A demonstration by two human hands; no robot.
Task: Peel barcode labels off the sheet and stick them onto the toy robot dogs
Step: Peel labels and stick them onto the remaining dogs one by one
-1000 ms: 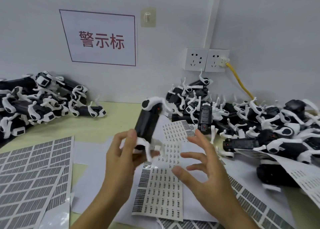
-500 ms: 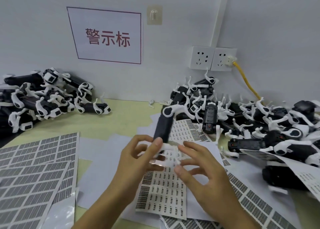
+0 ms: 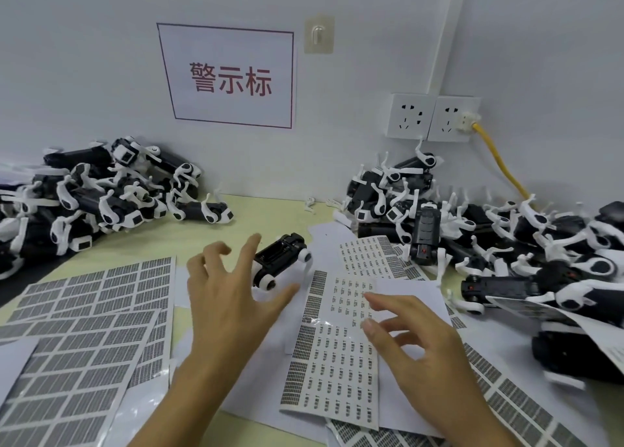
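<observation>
**Hands spread over label sheet as toy dog lies on the bench**

A person's left hand (image 3: 233, 298) hangs above the work surface with fingers spread and relaxed, gripping nothing. Just beyond its index finger and thumb a black-and-white toy robot dog (image 3: 281, 265) lies on its back on the yellow-green table (image 3: 189, 235), its white legs splayed; whether the fingertips touch it cannot be told. The right hand (image 3: 417, 345) is likewise loose, fingers fanned and slightly bent, poised over the barcode label sheet (image 3: 332, 355), which lies flat between and under the two hands. No peeled label can be made out on either hand.

A second small-label sheet (image 3: 374, 259) lies beyond the right hand. To the left of the left hand, larger grey label sheets (image 3: 84, 338) overlap one another; more of the same pattern (image 3: 513, 402) show to the right of the right wrist.

One heap of toy dogs (image 3: 101, 196) sits far left of the hands against the wall, another heap (image 3: 489, 240) to the right. On the wall behind hang a sign with red characters (image 3: 229, 78), a small hook (image 3: 318, 35) and twin sockets (image 3: 434, 119), one with a yellow cable (image 3: 499, 163) plugged in.
</observation>
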